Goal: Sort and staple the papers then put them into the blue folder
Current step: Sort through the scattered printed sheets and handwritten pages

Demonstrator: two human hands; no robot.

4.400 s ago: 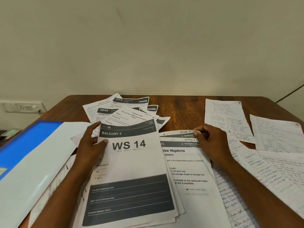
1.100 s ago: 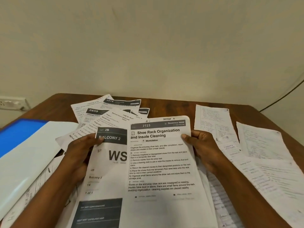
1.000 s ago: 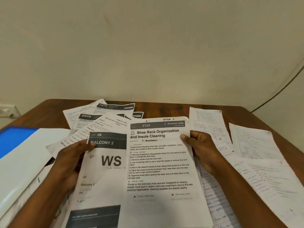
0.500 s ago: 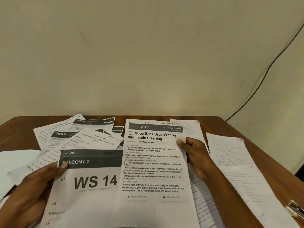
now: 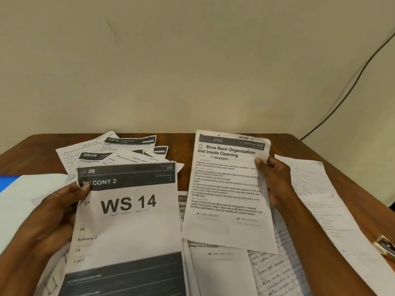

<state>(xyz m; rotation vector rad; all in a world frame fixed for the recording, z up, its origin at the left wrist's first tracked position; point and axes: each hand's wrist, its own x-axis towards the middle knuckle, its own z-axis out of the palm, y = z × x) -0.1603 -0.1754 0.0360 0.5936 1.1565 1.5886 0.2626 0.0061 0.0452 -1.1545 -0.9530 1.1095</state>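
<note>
From the head view we see the left hand (image 5: 54, 212) gripping the left edge of the "WS 14" sheet (image 5: 128, 212), thumb pressed on its dark header, fingers curled behind. Right of that sheet, the right hand (image 5: 275, 180) pinches the "Shoe Rack Organization" page (image 5: 226, 189) by its right edge, lifted and tilted. Beyond the "WS 14" sheet, printed papers (image 5: 119, 152) fan across the wooden worktop (image 5: 183, 146). Left of it, a corner of the blue folder (image 5: 7, 182) peeks out under a white sheet. Handwritten pages (image 5: 316, 199) lie right of the lifted page, and at the right border sits a metallic object (image 5: 384, 247), perhaps a stapler.
</note>
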